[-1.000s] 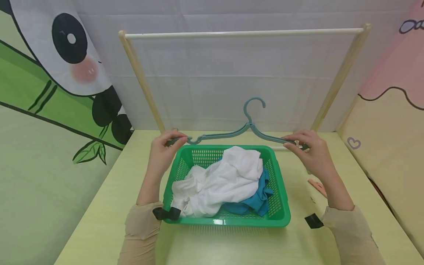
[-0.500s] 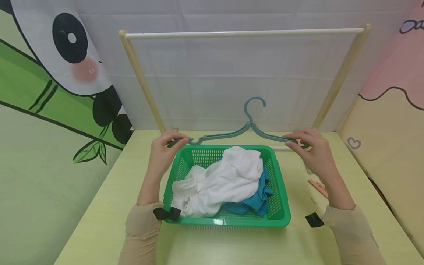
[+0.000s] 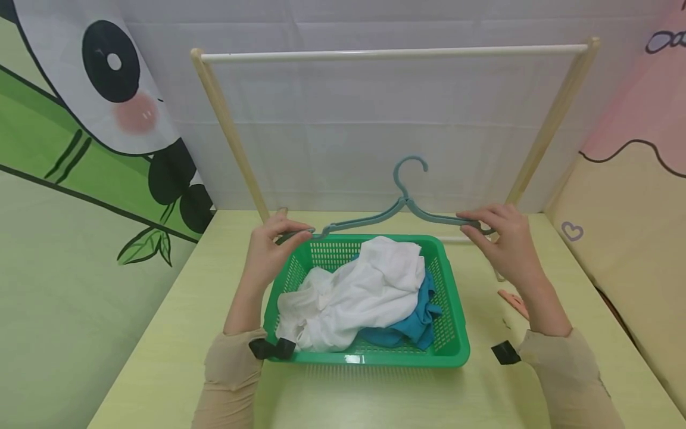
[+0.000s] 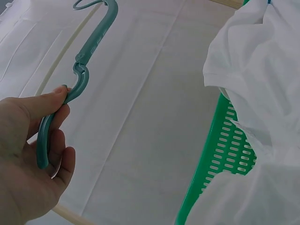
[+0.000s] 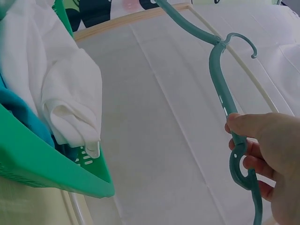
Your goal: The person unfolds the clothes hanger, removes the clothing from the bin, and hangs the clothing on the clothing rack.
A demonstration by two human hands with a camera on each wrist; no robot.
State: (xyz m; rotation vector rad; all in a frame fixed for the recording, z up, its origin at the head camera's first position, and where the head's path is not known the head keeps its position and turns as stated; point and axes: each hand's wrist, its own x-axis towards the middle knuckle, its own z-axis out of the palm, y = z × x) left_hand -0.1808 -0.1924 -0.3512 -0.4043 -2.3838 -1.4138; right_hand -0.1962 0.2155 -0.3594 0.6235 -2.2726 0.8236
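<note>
**Currently pinched near both ends: teal clothes hanger (image 3: 403,201)**

Head view. Hook up, spread crosswise along the far rim of a green plastic basket (image 3: 386,359), slightly lower at the left end. Pinched on one arm by the left hand (image 3: 268,245), thumb against forefinger, gap no wider than the plastic itself; pinched likewise on the opposite arm by the right hand (image 3: 506,241). Cannot tell height above the rim from this angle. Inside the basket: rumpled white garment (image 3: 354,298) on top, blue garment (image 3: 412,328) partly beneath, toward the right side. Beyond, on a pale yellow table (image 3: 343,399): garment rack (image 3: 393,56) with white rail and two light wooden posts. Just beside the right wrist, partly hidden: small orange item (image 3: 513,302), kind not clear. At both cuffs of the beige sleeves (image 3: 230,381): black tabs (image 3: 505,353). On the left: panda-print backdrop (image 3: 111,62).

Left wrist view. Caught between thumb tip and forefinger: hanger arm just outward of its curved notch, end running down in front of the palm, remaining fingers loosely curled. Well apart, at the right: white garment bulging over the perforated basket wall.

Right wrist view. Pressed by thumb onto bent fingers: hanger arm just inward of its notch, end extending down past the fingertips. Higher up: centre joint and hook, in line with the rack rail. At the left: basket corner, white garment over blue.
</note>
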